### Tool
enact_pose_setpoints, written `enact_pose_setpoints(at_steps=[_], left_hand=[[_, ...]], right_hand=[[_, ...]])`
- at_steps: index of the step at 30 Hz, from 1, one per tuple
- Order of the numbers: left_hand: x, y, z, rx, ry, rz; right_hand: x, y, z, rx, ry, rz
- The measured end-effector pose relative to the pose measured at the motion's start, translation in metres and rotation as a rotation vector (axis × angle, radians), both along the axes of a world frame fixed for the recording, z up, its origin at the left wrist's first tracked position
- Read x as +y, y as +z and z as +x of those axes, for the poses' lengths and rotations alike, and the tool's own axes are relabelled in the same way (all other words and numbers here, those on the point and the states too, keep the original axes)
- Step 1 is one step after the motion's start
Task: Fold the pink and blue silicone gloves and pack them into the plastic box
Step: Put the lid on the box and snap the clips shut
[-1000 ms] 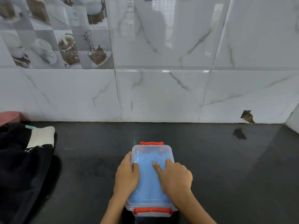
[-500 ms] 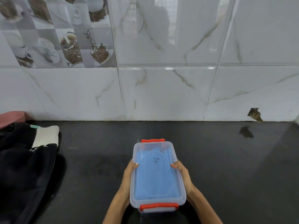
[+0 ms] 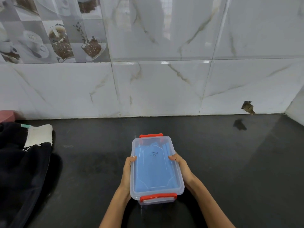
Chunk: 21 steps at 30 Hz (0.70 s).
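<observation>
A: Where is the plastic box [image 3: 156, 170] right now?

B: In front of the person, low in the middle of the view, over the black counter [image 3: 213, 162]. Whether its base touches the counter or hangs just above it, I cannot tell. The long side runs away from the person toward the tiled wall [image 3: 164, 79].

A: And the hands?

B: Both are on it. The left hand [image 3: 127, 175] is curled around the left long side, with the thumb lying over the edge of the lid [image 3: 153, 165]. The right hand [image 3: 181, 168] grips the right long side the same way, thumb on the lid's rim. The other fingers go down the sides and are mostly hidden.

A: Is the lid on?

B: Yes, the clear lid sits on top. There are 2 red clips: the near clip [image 3: 158, 196] lies down against the front end, and the far clip [image 3: 151, 135] shows at the back end.

A: Can you see the gloves?

B: Through the lid I see blue material filling the box, so that is the blue glove [image 3: 151, 176]. No pink shows; what lies under the blue is hidden. A small dark scribble marks the middle of the lid.

A: Anything else on the counter?

B: A dark cloth [image 3: 19, 170] lies at the left edge with a white patch [image 3: 39, 134] on it, well apart from the box. Behind it, a pink object [image 3: 7, 116] sits against the wall, cut off by the frame. At the right, the wall has a chipped hole [image 3: 248, 107] just above the counter.
</observation>
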<state>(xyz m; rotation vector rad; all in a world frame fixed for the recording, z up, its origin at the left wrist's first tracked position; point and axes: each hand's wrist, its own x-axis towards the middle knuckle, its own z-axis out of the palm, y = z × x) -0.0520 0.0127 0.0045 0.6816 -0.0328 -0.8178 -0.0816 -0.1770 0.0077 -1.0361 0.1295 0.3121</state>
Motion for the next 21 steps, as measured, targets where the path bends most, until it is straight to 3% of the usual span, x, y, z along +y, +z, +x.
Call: enact_pose_setpoints(at_steps=[7,15,21], left_hand=[[-0.067,0.000,-0.014,-0.024,0.040,0.139],[-0.185,0.002,-0.046,-0.304,-0.068,0.344],[-0.244,0.001,-0.079,-0.588,-0.141,0.523]], right_hand=[[-0.065,0.008,-0.026,-0.014,-0.083,-0.062],[-0.171,0.028,-0.098,0.043,-0.362,-0.248],[-0.234,0.038,-0.140,0.118,-0.332,-0.240]])
